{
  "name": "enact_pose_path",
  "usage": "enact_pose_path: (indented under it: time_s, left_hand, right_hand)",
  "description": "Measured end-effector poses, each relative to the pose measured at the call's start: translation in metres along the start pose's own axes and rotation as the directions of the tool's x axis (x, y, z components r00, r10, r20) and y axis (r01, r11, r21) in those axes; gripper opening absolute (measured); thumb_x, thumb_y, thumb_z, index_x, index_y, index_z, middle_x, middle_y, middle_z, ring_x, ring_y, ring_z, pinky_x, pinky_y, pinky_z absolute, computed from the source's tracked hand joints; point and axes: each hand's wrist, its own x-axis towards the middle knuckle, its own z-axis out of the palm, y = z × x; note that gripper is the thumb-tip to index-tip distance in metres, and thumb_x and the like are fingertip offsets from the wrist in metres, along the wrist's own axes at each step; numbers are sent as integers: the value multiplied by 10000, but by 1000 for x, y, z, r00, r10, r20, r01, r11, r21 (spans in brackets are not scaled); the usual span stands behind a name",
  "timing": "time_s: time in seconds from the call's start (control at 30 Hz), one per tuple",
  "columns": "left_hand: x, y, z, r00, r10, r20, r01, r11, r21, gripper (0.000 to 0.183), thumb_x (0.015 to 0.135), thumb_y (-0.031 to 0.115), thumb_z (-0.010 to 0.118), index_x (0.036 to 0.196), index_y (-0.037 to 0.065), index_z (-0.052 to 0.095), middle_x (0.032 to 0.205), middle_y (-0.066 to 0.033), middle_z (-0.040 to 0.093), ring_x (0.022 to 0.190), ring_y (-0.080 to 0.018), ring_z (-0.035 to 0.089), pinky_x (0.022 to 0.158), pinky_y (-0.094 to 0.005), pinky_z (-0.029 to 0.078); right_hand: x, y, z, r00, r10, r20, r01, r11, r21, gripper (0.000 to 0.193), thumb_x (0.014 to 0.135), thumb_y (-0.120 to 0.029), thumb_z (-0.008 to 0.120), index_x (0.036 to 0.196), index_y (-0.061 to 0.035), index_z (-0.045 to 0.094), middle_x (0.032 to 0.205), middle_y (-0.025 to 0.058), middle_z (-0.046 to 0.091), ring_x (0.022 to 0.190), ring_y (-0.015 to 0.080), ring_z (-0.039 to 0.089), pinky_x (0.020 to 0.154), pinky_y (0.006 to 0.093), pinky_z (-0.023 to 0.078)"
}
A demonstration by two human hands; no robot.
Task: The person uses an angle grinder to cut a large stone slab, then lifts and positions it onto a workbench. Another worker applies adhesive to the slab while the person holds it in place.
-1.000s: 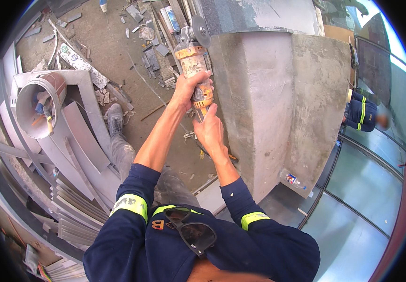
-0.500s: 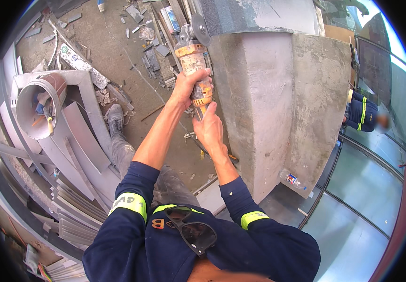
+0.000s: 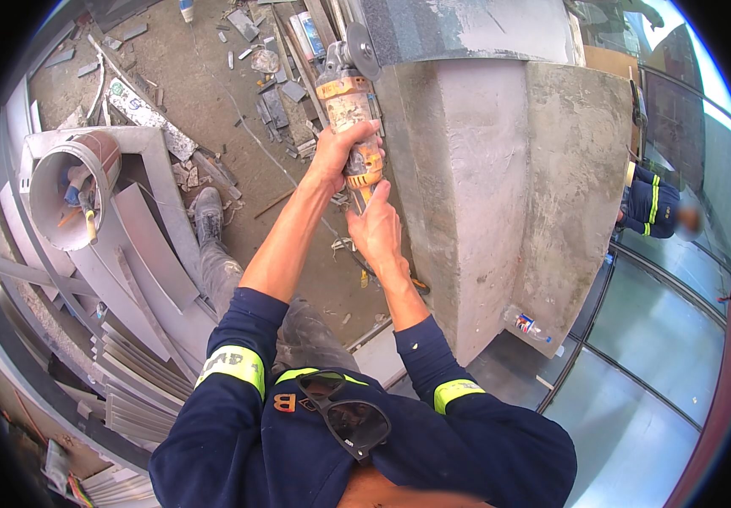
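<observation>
Both my hands are closed on a dusty yellow angle grinder point(image 3: 348, 103), held lengthwise ahead of me. Around the middle of its body wraps my left hand point(image 3: 340, 158). My right hand point(image 3: 375, 229) grips the rear handle, nearer to me. At the far end the grey cutting disc point(image 3: 363, 51) stands beside the edge of a stone-faced block point(image 3: 467, 34); I cannot tell whether they touch. A rough plastered concrete ledge point(image 3: 480, 195) runs along the grinder's right side. Part of the power cord point(image 3: 344, 243) shows below my right hand.
At the left a bucket point(image 3: 44, 199) with tools lies tilted on grey panels point(image 3: 158, 245). Broken tile pieces point(image 3: 274, 108) and wood strips litter the ground. A plastic bottle point(image 3: 526, 323) rests on the ledge's near end. Another person point(image 3: 649, 201) is at the right, near glass panels point(image 3: 641, 339).
Almost nothing differs. The grinder and both hands have shifted only very slightly, with the grip unchanged.
</observation>
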Motion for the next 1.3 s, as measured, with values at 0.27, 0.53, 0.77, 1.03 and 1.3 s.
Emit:
enact_pose_path:
  time_s: [0.27,0.53,0.77,1.03,1.3]
  left_hand:
    - [1,1,0,1000,-2,-8,2,1000,-8,407,892,298,851,1131,28,662,954,-134,772,813,-245,779,735,-411,655]
    - [4,1,0,1000,9,-9,-9,1000,1,411,890,303,855,1131,31,665,944,-130,770,803,-242,778,725,-407,656]
    - [8,2,-3,1000,-4,9,4,1000,-11,395,898,287,848,1134,35,657,937,-136,769,794,-245,779,705,-411,659]
    - [16,2,-5,1000,-12,9,13,1000,-23,417,899,279,849,1160,31,639,927,-135,758,782,-249,777,676,-403,656]
    - [37,-32,-25,995,-73,-75,73,997,-4,382,899,247,842,1126,27,628,902,-146,748,720,-244,761,621,-388,646]
  right_hand:
    - [2,0,1,1000,3,1,-3,1000,-5,601,912,-142,783,1328,70,406,971,363,731,967,568,718,797,604,568]
    - [5,0,2,1000,4,4,-4,1000,-18,603,918,-148,773,1340,85,410,956,349,735,947,562,723,798,598,570]
    - [6,0,5,1000,-15,-16,15,1000,6,606,914,-145,766,1346,85,409,938,344,735,943,554,727,795,591,571]
    - [10,-5,-1,1000,-16,18,16,1000,13,736,911,-158,786,1452,107,362,987,378,732,951,558,726,812,615,570]
    - [19,2,13,997,43,69,-46,998,52,609,900,-123,769,1331,58,377,1022,409,721,1010,585,709,860,618,576]
